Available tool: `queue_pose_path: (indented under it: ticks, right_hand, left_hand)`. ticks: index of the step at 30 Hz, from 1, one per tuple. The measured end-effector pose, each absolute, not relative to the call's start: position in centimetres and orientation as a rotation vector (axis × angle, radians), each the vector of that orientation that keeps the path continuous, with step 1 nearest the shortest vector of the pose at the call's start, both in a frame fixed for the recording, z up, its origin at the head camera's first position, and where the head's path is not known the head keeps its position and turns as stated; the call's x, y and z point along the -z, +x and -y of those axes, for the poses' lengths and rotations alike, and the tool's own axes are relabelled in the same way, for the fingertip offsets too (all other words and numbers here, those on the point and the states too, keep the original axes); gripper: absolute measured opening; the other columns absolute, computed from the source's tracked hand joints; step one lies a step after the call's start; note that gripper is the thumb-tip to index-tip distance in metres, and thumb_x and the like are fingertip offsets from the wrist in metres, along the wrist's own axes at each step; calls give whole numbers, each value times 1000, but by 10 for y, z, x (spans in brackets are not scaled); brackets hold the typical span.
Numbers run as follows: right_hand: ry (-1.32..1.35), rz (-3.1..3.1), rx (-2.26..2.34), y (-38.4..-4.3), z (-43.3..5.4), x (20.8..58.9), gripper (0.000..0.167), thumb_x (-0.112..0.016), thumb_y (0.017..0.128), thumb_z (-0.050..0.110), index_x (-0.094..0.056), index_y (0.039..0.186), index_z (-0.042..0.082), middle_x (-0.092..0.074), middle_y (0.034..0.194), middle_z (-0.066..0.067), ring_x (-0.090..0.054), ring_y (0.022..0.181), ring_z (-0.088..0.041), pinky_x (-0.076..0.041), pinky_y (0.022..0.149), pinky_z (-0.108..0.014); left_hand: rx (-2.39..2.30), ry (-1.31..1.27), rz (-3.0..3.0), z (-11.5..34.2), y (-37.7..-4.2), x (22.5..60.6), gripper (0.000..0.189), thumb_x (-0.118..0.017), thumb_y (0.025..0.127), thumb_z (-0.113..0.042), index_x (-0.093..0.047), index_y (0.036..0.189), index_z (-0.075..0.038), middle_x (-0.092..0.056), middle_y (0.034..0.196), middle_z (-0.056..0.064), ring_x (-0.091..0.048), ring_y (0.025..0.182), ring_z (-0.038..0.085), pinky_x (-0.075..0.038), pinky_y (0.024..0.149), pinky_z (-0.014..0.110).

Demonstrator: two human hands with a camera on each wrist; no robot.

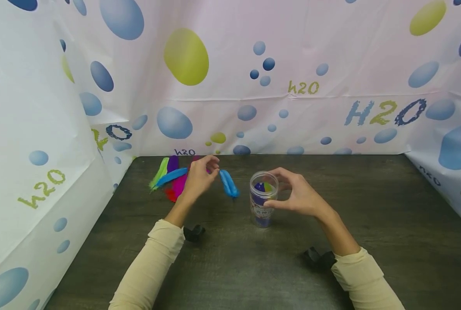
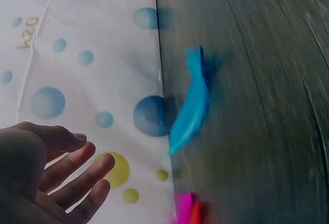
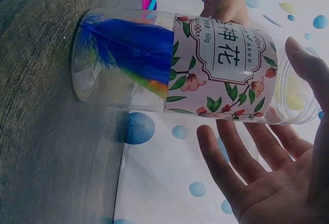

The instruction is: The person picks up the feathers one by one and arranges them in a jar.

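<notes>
A clear jar with a flowered label stands upright on the dark table. Blue and yellow-green feathers show through its wall, and its mouth is uncovered. My right hand holds the jar near the neck, thumb in front and fingers round the far side. My left hand hovers over the table with loosely bent fingers and nothing in them. Just right of it lies a light blue feather. To its left, partly hidden by it, is a pile of green, purple, blue, magenta and red feathers.
Small black objects show beside each wrist. The dark wood-grain table meets a white sheet with blue and green spots at the back and sides.
</notes>
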State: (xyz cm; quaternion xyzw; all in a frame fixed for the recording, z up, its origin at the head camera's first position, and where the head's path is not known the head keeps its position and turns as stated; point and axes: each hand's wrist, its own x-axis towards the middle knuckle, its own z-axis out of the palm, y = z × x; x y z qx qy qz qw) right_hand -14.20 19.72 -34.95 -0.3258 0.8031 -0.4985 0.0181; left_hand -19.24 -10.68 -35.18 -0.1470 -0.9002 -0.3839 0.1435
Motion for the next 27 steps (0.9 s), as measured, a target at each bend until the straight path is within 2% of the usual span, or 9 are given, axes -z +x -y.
queue_pose_path:
  ticks: [5,10,15,22,27]
  right_hand:
    - [-1014,-2499,1545,-142,-198,350,62,-87,82,11,-57,135,1,-66,125,-22,-66,116,-42,-58,93,-55]
    - [-1011,-2509,1546,-142,-199,349,61,-87,82,11,-57,135,1,-67,125,-17,-66,116,-39,-58,94,-56]
    - [-1011,-2494,1558,-142,-199,349,61,-87,82,10,-57,134,1,-67,125,-18,-66,116,-40,-58,94,-55]
    - [-1013,-2489,1561,-141,-198,349,61,-87,83,11,-57,135,1,-67,124,-19,-65,116,-42,-58,95,-54]
    - [-1016,-2497,1555,-141,-198,349,61,-87,82,11,-57,135,1,-67,125,-17,-66,117,-39,-57,96,-55]
  left_hand:
    - [1114,-381,2634,116,-195,358,21,-73,91,8,-70,111,8,-73,95,20,-71,87,33,-61,80,45]
    - [1103,-309,2661,125,-201,361,20,-69,93,8,-69,113,9,-73,101,21,-72,85,35,-62,78,47]
    - [1095,-235,2687,132,-207,363,23,-64,94,10,-68,116,8,-73,108,23,-71,98,37,-59,89,49]
    - [1109,-188,2732,139,-214,366,28,-65,93,10,-66,120,8,-70,120,26,-68,109,40,-57,94,51]
    - [1102,-92,2797,142,-220,366,35,-65,95,7,-63,130,5,-65,131,26,-62,120,41,-54,100,52]
